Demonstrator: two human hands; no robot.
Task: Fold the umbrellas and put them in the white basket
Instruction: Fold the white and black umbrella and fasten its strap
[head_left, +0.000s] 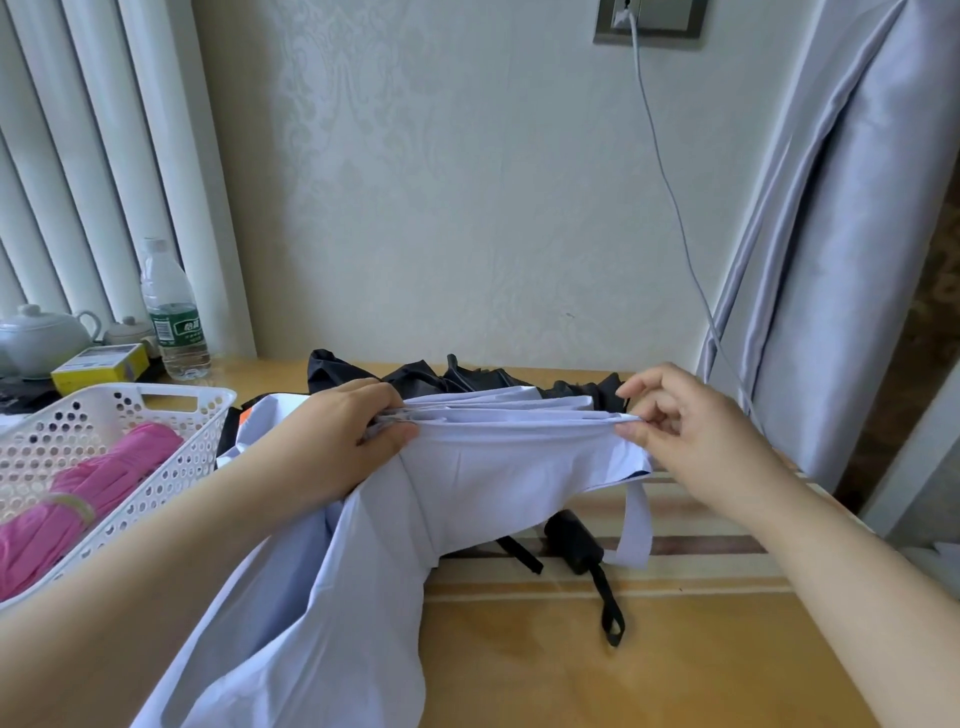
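Bare wooden table runs wide at the near right; the far edge meets the wall, and a grey curtain hangs down past the right end. On the left the white basket sits at the table's edge, its perforated wall just beside the left forearm, with a folded pink umbrella already lying inside. The pale lavender umbrella is up between both hands over the middle of the table, its pleats gathered in a level band and loose cloth spilling down toward the near edge. The left hand grips the bunched folds at one end, fingers curled over the top. The right hand pinches the other end between thumb and fingertips. Below it the closing strap dangles free, the black handle and wrist loop resting on the table. A black umbrella lies crumpled behind, against the wall.
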